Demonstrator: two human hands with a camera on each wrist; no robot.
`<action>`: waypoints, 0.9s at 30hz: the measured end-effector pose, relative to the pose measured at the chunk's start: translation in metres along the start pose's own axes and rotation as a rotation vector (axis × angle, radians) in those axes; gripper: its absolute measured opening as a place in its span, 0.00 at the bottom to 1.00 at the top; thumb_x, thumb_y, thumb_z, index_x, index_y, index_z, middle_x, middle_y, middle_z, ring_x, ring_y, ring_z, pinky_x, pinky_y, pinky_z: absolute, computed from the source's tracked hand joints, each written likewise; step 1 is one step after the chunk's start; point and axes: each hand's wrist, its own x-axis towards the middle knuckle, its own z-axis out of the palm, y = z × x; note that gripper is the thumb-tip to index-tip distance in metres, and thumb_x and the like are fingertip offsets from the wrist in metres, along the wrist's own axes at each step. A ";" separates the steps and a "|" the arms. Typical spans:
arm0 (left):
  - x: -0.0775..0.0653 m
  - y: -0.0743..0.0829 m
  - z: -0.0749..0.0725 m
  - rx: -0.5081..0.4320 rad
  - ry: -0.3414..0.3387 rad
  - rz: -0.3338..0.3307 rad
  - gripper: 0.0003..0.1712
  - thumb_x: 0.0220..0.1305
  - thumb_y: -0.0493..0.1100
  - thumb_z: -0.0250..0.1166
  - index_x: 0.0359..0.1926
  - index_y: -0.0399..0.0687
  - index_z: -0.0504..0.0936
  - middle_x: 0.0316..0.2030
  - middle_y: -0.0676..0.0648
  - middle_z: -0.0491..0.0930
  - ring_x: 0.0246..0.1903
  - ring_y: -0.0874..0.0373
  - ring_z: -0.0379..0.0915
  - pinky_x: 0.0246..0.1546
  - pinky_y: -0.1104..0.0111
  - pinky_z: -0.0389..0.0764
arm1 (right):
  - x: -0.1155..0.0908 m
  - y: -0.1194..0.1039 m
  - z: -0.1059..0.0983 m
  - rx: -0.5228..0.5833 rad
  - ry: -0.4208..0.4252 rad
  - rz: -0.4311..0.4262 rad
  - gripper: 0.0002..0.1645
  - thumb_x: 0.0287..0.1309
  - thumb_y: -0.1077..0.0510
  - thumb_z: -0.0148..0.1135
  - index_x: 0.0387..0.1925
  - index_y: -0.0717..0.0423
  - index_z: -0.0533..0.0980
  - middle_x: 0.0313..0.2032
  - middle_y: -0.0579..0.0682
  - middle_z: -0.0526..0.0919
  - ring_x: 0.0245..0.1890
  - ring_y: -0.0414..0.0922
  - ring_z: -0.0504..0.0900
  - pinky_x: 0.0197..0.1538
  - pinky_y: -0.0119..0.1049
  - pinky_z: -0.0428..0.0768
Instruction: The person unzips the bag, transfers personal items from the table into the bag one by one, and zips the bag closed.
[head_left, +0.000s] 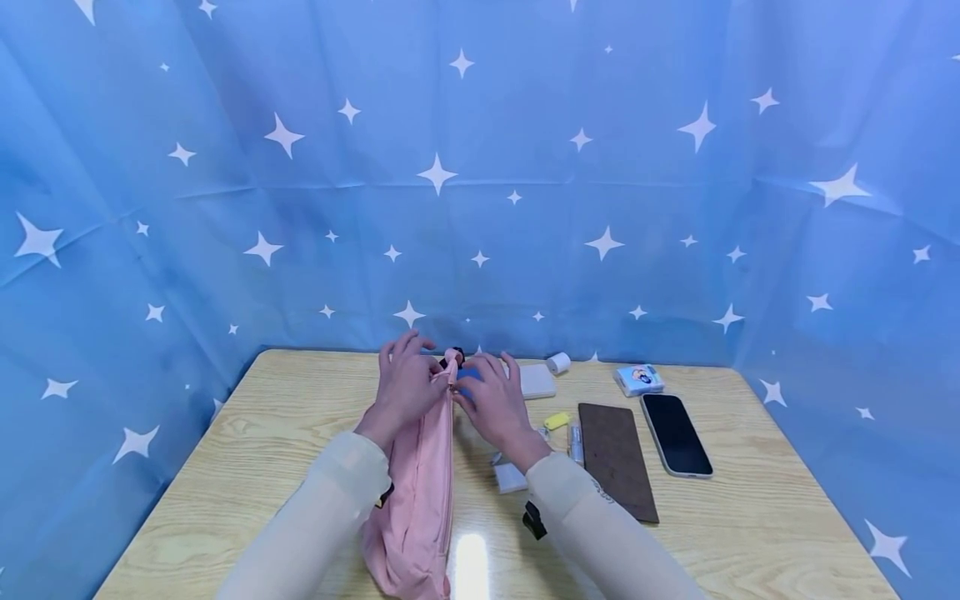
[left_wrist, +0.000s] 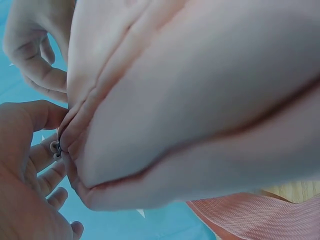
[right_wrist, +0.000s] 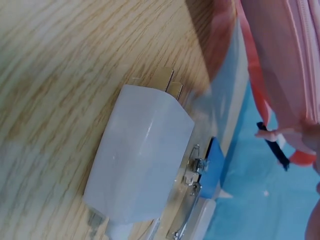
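A pink zippered bag (head_left: 420,508) lies lengthwise on the table, with both hands at its far end. My left hand (head_left: 408,385) pinches the bag's edge between thumb and finger; in the left wrist view, small metal beads (left_wrist: 56,150) show beside those fingertips. From the other side my right hand (head_left: 495,404) holds the same end with bent fingers, its tips at the zipper edge. A pink strap with a black buckle (right_wrist: 274,145) hangs at that end. Beneath the right wrist lies a white charger plug (right_wrist: 140,155), its prongs showing in the right wrist view.
Right of the bag are a blue flat piece (head_left: 469,377), a white flat box (head_left: 537,381), a white roll (head_left: 558,362), a yellow tag (head_left: 557,421), a clear tube (head_left: 575,443), a brown notebook (head_left: 617,458), a tissue pack (head_left: 639,379) and a phone (head_left: 677,435). A star-patterned curtain (head_left: 480,208) surrounds the table.
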 end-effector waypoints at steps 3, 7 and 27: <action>0.000 0.000 0.001 0.003 0.002 0.007 0.11 0.62 0.47 0.63 0.27 0.52 0.88 0.58 0.49 0.75 0.72 0.47 0.51 0.70 0.48 0.47 | -0.001 0.000 0.000 -0.003 0.003 0.004 0.10 0.60 0.43 0.64 0.35 0.41 0.85 0.53 0.45 0.79 0.62 0.49 0.72 0.68 0.59 0.62; 0.000 0.000 0.000 -0.003 0.004 0.008 0.10 0.61 0.47 0.63 0.28 0.52 0.88 0.57 0.49 0.75 0.72 0.47 0.52 0.70 0.48 0.47 | -0.002 0.001 0.002 0.002 0.007 0.017 0.08 0.62 0.45 0.63 0.35 0.41 0.84 0.54 0.47 0.79 0.62 0.49 0.72 0.69 0.60 0.60; -0.002 -0.008 0.003 -0.025 0.021 -0.025 0.10 0.63 0.46 0.62 0.27 0.53 0.87 0.60 0.47 0.73 0.73 0.45 0.48 0.70 0.47 0.46 | -0.001 -0.002 -0.002 0.089 0.022 0.029 0.04 0.59 0.53 0.65 0.30 0.42 0.84 0.56 0.49 0.76 0.62 0.50 0.72 0.68 0.59 0.61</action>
